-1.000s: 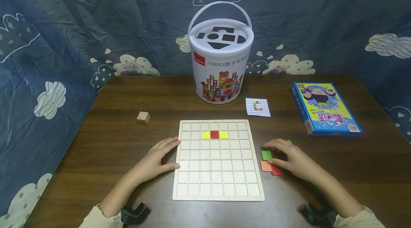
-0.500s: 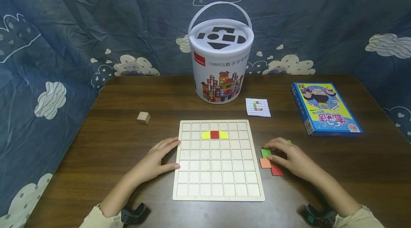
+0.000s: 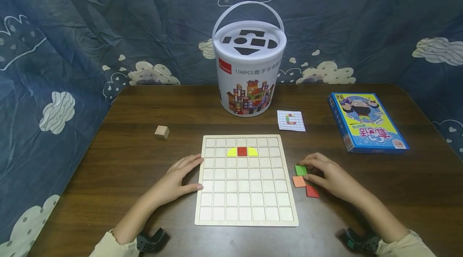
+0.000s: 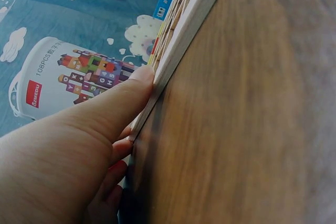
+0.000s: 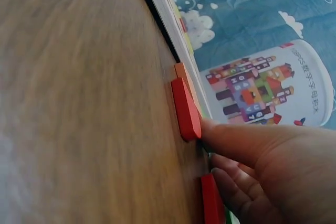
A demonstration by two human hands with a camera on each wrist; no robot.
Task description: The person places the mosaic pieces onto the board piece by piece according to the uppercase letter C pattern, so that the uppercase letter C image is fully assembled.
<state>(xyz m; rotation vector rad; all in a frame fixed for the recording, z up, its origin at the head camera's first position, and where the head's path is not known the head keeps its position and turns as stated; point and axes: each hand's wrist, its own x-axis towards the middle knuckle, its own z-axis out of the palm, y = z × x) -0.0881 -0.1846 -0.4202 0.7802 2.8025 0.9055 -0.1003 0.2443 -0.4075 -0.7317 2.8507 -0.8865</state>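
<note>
My left hand rests against the left edge of a pale wooden grid board, thumb and fingertips touching its rim. In the board's second row a red square tile sits between two yellow quarter-round tiles. Right of the board, my right hand pinches a green square tile between thumb and index finger. Just below that lie an orange tile and a red tile. The right wrist view shows another red tile by my curled fingers, hidden under the hand in the head view.
A white block bucket stands behind the board. A small pattern card lies at the board's back right, and a blue-and-yellow box sits farther right. To the back left is a plain wooden cube.
The green tile has shifted slightly away from me with my right fingers, and the orange tile slid a little the same way. My left hand and the board have stayed put.
</note>
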